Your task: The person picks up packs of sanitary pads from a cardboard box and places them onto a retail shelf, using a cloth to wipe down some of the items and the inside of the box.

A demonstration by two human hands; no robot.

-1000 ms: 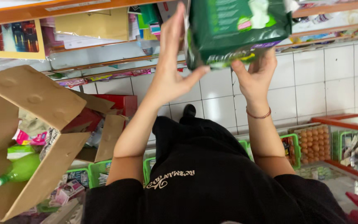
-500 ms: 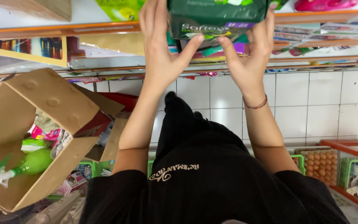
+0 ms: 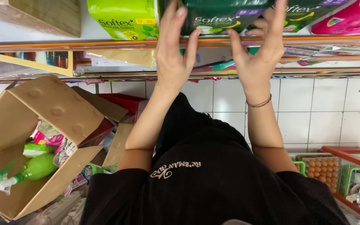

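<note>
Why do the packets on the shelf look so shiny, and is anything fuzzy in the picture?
In the head view, shop light glints off the glossy dark green packet that the left hand and right hand hold, and off the lime green packet beside it. The hands look sharp. The cardboard box is evenly lit, without hard shadows. The top edge cuts the packets off.

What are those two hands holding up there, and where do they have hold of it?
A dark green soft pack, at the shelf edge. The left hand grips its left end, the right hand its right end, fingers up its front.
</note>
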